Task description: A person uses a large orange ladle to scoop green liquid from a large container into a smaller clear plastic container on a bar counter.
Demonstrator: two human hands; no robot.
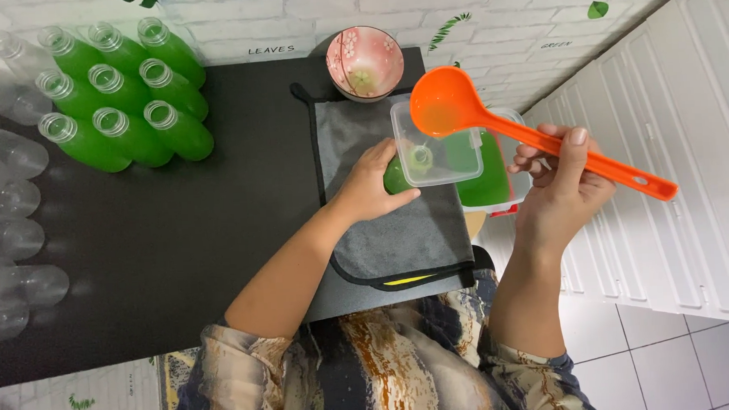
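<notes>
Head view. The left hand [369, 184] is clenched around a green bottle [396, 177] standing on the grey cloth [399, 236], beneath a clear funnel-like container [436, 148]. The right hand [562, 184] grips an orange ladle [533, 136], its bowl raised above that container. Filled green bottles [123, 109] lie far left of both hands on the table [177, 238].

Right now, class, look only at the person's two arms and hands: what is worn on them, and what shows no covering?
Both hands, the left hand and the right hand, are bare: no gloves, rings or watch show. The forearms are uncovered. Loose sleeves, pushed up near the elbows, carry a marbled pattern of navy, cream and rust brown.
</notes>
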